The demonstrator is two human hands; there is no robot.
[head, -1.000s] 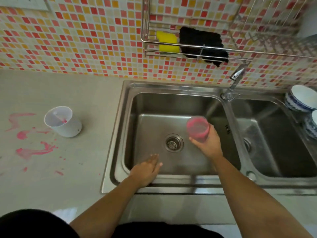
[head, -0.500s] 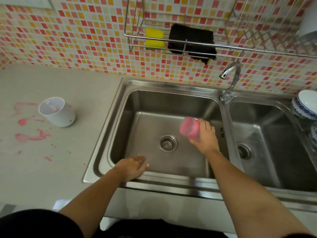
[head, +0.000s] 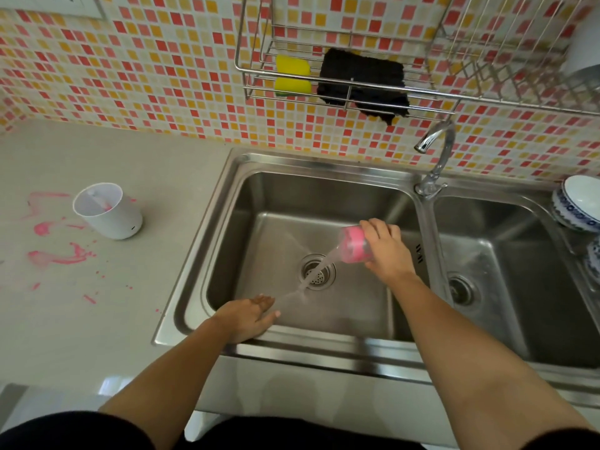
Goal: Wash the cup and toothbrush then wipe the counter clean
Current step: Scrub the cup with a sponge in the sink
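Observation:
My right hand grips a clear cup stained pink over the left basin of the steel sink. The cup is tipped onto its side, mouth to the left, and pinkish water streams from it toward the drain. Near the basin's front edge my left hand rests with fingers straight and holds nothing. A white holder cup stands on the grey counter at left, with a toothbrush showing faintly inside. Pink smears stain the counter beside it.
A wire rack on the tiled wall holds a yellow sponge and a black cloth. The faucet stands between the two basins. Blue-patterned bowls sit at the right edge of the right basin.
My right hand has tipped the pink cup from upright onto its side, and water now pours out into the sink. My left hand stays at the basin's front edge.

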